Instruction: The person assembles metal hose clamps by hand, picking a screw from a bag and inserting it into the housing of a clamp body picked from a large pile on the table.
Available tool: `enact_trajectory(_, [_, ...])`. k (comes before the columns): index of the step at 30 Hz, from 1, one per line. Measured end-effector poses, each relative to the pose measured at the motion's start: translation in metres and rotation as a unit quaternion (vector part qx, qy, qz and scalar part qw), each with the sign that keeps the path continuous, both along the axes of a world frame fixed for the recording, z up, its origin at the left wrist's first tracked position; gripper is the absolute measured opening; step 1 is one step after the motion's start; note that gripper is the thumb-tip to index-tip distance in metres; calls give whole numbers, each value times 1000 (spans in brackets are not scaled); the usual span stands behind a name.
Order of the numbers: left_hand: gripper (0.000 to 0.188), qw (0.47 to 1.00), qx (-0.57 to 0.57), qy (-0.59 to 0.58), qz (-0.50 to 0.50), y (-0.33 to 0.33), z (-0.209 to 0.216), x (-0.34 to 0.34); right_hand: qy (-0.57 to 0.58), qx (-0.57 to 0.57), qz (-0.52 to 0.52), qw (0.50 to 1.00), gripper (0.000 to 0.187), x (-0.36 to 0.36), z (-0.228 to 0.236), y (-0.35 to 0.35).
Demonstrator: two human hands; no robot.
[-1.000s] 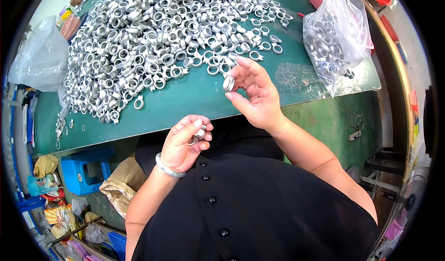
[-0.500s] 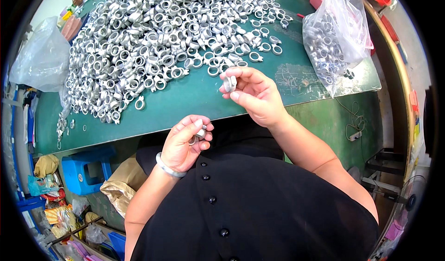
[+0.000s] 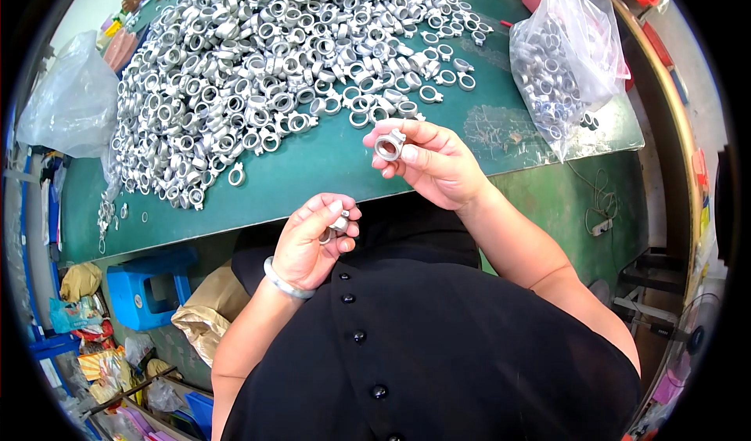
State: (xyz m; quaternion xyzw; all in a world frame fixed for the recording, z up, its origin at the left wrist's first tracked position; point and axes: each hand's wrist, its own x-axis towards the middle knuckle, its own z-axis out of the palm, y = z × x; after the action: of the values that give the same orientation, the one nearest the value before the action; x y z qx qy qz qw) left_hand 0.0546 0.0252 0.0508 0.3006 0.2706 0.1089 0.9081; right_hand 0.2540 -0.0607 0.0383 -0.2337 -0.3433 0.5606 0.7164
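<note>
Right hand — fingers pinched round a metal ring.

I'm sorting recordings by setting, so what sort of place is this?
Probably a small workshop or factory workstation: a big heap of grey metal rings covers much of a green worktable, and a clear plastic bag at its right side holds many similar-looking parts.

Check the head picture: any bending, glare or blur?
Head view, bending: the tan edge at far right curves; head view, glare: highlights streak the clear bag at right; head view, blur: the ring in the right hand looks fairly sharp.
</note>
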Motion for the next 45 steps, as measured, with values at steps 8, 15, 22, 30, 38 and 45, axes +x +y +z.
enact_trajectory(8, [13,1000,2,5,2,-1,1,0,116,12,103,988,32,2,-5,-3])
enact_trajectory(15, [13,1000,-10,-11,0,-1,-1,0,159,1,118,980,33,2,-6,-2])
enact_trajectory(22, [33,999,-31,-17,-21,-3,0,1,-114,-33,3,993,40,-6,4,-4])
enact_trajectory(30, [35,996,-41,-58,-44,-4,0,6,-357,30,-35,933,60,-21,15,-5])
enact_trajectory(38, [22,999,-24,-45,-19,-7,2,5,-357,5,-27,934,58,-22,11,-6])
enact_trajectory(45, [26,999,-30,-39,-16,-9,4,7,-329,-25,-23,944,56,-23,8,-7])
